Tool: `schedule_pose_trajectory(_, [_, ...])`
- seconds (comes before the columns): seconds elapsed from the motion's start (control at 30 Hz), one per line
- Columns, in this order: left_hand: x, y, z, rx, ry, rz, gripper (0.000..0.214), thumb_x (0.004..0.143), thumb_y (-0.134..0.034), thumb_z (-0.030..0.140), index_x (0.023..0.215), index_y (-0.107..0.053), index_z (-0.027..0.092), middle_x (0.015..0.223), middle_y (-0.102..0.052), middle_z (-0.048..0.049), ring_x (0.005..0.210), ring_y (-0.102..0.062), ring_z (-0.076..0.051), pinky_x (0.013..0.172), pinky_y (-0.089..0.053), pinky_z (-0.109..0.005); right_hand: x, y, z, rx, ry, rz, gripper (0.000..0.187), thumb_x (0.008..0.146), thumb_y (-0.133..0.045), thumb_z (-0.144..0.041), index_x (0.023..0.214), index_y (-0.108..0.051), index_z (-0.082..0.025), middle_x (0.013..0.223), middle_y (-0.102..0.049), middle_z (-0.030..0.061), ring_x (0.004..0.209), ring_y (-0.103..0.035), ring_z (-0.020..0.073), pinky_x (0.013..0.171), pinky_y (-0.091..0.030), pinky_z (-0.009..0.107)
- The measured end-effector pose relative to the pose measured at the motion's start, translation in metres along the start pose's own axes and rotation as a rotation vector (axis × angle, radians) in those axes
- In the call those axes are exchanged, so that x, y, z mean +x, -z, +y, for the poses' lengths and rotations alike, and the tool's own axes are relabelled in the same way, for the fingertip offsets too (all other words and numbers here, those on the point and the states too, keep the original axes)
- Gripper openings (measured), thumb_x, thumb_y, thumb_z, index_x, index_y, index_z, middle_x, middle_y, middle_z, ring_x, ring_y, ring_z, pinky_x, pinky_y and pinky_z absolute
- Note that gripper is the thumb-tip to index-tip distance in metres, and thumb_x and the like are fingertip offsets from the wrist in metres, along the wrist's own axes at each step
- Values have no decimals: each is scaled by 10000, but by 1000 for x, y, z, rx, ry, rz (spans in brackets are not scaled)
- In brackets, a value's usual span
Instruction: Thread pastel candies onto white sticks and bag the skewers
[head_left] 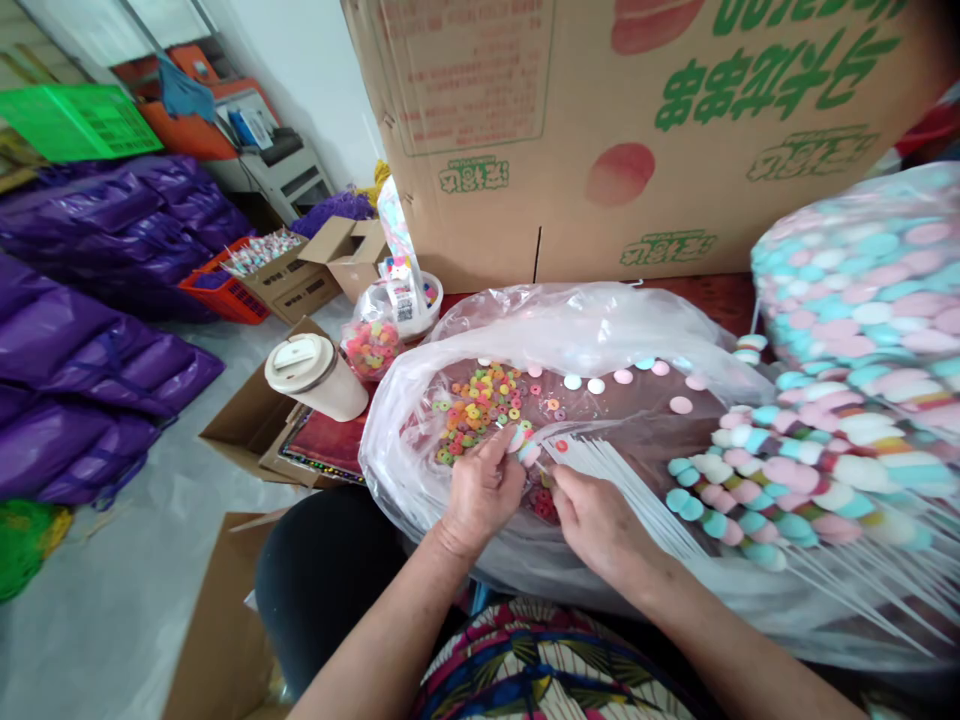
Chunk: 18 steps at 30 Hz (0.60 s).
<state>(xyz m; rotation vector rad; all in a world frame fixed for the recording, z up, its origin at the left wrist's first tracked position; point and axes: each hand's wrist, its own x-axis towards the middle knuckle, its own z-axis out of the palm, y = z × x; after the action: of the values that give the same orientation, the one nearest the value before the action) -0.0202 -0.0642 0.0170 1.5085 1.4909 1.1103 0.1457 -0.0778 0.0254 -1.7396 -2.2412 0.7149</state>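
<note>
While my left hand has its thumb and index finger narrowed on a short cluster of soft pastel pink, white and blue candy pieces, my right hand is just beside it, thumb and index closed in a pinch. Looks like that pinch is on a thin white stick; too small and half covered to tell how far it runs through the cluster. Other right fingers curl under, can't see what they touch.

Cluster sits between the hands, over the clear plastic sheet, at the near edge of the multicoloured small ring candies. Darker red ring candies lie just below the fingertips. Bundle of bare thin white sticks lies by the right hand; loose pastel disc candies line the far side. Loaded candy skewers are stacked further right.

My read: this is threading. To do it well, I'd pinch the stick close to its tip so it can't bow, line it up with each piece's middle, and push straight with a slight twist. Left should grip lightly; soft pieces will likely dent or split. Fingertips clear of the tip's exit line.
</note>
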Motion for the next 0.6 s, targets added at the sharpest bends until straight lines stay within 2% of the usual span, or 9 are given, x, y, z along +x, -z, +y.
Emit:
schedule_pose_trajectory(0.07, [3, 7, 5, -183, 72, -34, 443, 731, -673, 307, 1160, -618, 207, 1023, -706, -85, 905, -657, -208, 862, -503, -321, 3, -1, -2, 114, -19, 45, 282, 876, -345, -189, 888, -626, -168, 652, -661, 47, 611, -606, 166, 586, -389, 247])
schedule_pose_trajectory(0.13, [9, 12, 11, -457, 226, 34, 490, 755, -649, 439, 1183, -556, 219, 1000, -691, -75, 833, -665, -195, 768, -532, -323, 4, 1, -6, 195, -10, 74, 284, 893, -340, -229, 827, -612, -179, 616, -632, 31, 586, -586, 156, 579, -390, 243])
schedule_pose_trajectory(0.2, [17, 11, 17, -713, 396, 102, 469, 771, -593, 539, 1103, -554, 210, 910, -673, -58, 729, -657, -173, 672, -537, -308, 4, 2, -10, 233, 39, 49, 301, 907, -337, -258, 742, -580, -192, 583, -600, 18, 546, -554, 142, 559, -380, 238])
schedule_pose_trajectory(0.27, [21, 3, 22, -886, 515, 86, 411, 771, -573, 561, 938, -575, 185, 775, -637, -33, 638, -627, -149, 619, -525, -291, 1, 0, -16, 247, 93, 20, 308, 911, -331, -253, 715, -560, -193, 586, -595, 22, 539, -544, 136, 545, -376, 237])
schedule_pose_trajectory(0.33, [22, -8, 25, -992, 568, 87, 342, 768, -584, 519, 779, -546, 180, 666, -585, 0, 562, -585, -119, 602, -513, -275, -2, -6, -22, 234, 105, 32, 278, 896, -335, -212, 759, -575, -180, 660, -636, 54, 596, -580, 150, 575, -397, 245])
schedule_pose_trajectory(0.4, [18, -19, 26, -1051, 602, 148, 316, 758, -604, 476, 697, -488, 189, 586, -524, 37, 493, -529, -92, 586, -500, -261, -4, -13, -25, 204, 82, 43, 254, 868, -346, -156, 827, -596, -162, 758, -677, 92, 682, -622, 172, 633, -428, 261])
schedule_pose_trajectory(0.47, [15, -26, 27, -1076, 636, 194, 329, 749, -617, 471, 674, -453, 196, 530, -459, 65, 450, -479, -76, 573, -488, -249, -6, -18, -27, 175, 45, 24, 257, 840, -362, -110, 886, -611, -151, 831, -697, 111, 754, -645, 189, 691, -448, 275])
schedule_pose_trajectory(0.6, [13, -34, 28, -1084, 640, 190, 357, 728, -635, 466, 637, -415, 199, 485, -380, 83, 424, -417, -62, 555, -462, -233, -4, -20, -29, 152, 12, -17, 293, 819, -385, -63, 967, -629, -132, 911, -707, 129, 854, -658, 212, 766, -461, 291])
